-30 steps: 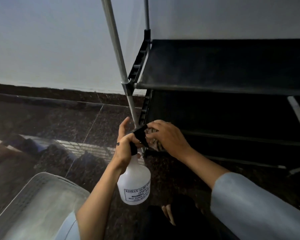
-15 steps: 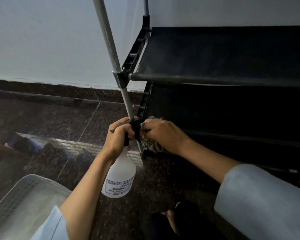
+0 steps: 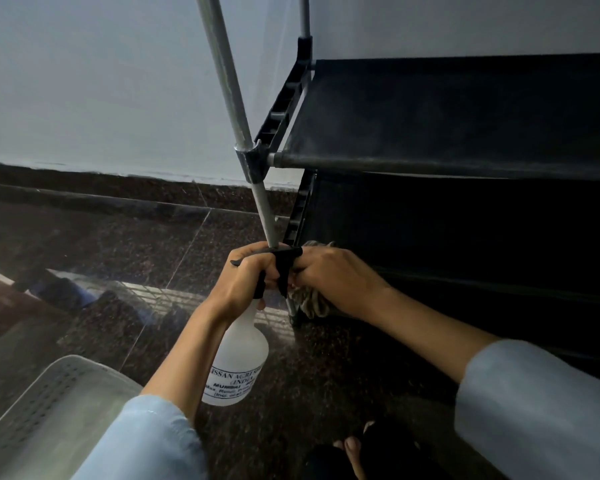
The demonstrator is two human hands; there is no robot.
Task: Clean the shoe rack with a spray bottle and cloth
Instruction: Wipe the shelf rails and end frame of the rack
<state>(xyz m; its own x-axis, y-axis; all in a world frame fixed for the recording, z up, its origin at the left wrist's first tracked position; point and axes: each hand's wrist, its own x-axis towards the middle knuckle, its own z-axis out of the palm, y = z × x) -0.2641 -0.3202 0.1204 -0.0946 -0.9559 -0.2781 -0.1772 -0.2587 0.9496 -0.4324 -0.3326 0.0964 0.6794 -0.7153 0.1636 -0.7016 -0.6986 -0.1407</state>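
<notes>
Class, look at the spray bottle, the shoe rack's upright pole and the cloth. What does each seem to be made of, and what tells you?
Spray bottle: likely plastic, a milky translucent body with a printed label and a matte black trigger head.
Pole: probably metal, grey with a dull sheen along its length.
Cloth: soft woven fabric, seemingly ribbed, bunched in the right hand.

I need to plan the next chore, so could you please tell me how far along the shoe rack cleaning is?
Done: nothing visibly finished; the black fabric shelf looks dusty. In hand: the left hand grips the white plastic spray bottle, and the right hand holds the grey cloth at the silver metal pole. Left: the shelves.
</notes>
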